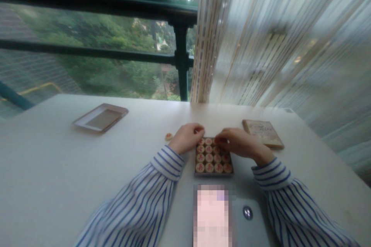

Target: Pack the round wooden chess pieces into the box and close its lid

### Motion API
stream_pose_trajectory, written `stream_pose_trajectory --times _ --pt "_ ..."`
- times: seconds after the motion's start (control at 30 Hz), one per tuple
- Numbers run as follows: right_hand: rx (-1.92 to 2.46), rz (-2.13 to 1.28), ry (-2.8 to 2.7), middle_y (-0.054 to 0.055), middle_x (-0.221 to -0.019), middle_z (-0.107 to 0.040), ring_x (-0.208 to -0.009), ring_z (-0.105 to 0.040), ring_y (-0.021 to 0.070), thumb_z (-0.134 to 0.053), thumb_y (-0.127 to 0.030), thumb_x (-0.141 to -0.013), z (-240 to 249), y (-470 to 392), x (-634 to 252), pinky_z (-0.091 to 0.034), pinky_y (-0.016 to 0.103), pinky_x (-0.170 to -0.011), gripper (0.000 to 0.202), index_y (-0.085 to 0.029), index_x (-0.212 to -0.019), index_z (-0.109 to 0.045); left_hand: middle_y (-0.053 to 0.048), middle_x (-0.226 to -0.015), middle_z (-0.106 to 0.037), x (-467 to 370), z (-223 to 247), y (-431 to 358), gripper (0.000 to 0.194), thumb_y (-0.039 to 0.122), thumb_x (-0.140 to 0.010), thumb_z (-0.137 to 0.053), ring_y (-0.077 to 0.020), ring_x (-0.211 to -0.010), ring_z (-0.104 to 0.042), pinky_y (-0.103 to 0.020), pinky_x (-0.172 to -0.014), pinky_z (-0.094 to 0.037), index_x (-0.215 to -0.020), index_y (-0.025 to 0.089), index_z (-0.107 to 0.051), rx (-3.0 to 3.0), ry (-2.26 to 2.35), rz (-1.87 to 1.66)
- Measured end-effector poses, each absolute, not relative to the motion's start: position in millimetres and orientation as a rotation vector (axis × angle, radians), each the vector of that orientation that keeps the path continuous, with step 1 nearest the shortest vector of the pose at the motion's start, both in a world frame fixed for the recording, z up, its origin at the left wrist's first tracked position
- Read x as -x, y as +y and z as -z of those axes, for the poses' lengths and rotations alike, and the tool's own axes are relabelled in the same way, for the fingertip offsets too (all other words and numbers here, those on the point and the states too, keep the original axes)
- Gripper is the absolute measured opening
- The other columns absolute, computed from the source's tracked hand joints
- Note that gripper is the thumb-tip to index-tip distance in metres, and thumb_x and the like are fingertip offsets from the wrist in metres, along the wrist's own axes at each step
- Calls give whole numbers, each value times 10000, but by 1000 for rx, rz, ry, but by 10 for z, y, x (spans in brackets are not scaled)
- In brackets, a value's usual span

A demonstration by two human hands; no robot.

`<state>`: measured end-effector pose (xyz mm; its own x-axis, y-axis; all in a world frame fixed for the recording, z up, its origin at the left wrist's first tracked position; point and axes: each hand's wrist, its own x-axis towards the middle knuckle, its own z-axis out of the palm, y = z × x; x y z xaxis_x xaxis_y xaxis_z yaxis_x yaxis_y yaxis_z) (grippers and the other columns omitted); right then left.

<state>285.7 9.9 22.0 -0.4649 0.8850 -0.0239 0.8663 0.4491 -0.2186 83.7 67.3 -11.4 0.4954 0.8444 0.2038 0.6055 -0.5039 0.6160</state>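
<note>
A dark square box (pixel 213 175) holds rows of round wooden pieces with red characters (pixel 209 158). My left hand (pixel 188 137) is at the box's upper left corner, its fingers curled together; whatever they may hold is hidden. Over the upper right part of the box, my right hand (pixel 238 141) has thumb and fingers pinched at a round piece, though the contact is too small to make out. One loose round piece (pixel 169 136) lies on the white table (pixel 139 123), just left of my left hand.
A shallow tray (pixel 101 118) lies at the back left. To the right is a flat patterned box (pixel 263 134). Nearest me are a blurred-out rectangular object (pixel 213 216) and a grey surface with a shiny oval (pixel 247 212). A railing and a string curtain stand behind the table.
</note>
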Motion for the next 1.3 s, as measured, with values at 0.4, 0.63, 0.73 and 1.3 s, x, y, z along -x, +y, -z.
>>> stream_pose_trajectory --times 0.4,0.63,0.73,1.3 --pt "1566 -327 -2609 61 -874 -649 -775 -574 153 -446 -320 -858 -228 107 -2846 -396 247 -699 259 -224 -933 -674 -27 -896 -689 -840 104 669 279 334 -796 -455 -162 -824 -610 -240 -763 -444 -913 198 -669 -2280 1193 -662" --pt "1583 -350 -2609 61 -879 -643 -784 -571 157 -453 -311 -854 -246 99 -2847 -391 251 -704 256 -226 -952 -674 -32 -901 -690 -849 83 654 279 332 -794 -461 -166 -827 -612 -241 -768 -446 -915 194 -671 -2261 1212 -647" --pt "1586 -353 -2610 60 -875 -639 -773 -569 153 -455 -299 -851 -242 101 -2846 -387 245 -695 250 -223 -937 -677 -35 -904 -690 -850 73 648 285 335 -796 -457 -166 -827 -612 -244 -761 -445 -920 191 -669 -2264 1211 -641" --pt "1552 -348 -2623 53 -875 -644 -778 -572 153 -464 -269 -842 -252 95 -2846 -391 243 -695 237 -228 -942 -674 -33 -913 -689 -836 93 658 285 342 -794 -459 -166 -837 -612 -241 -765 -445 -920 195 -668 -2275 1206 -643"
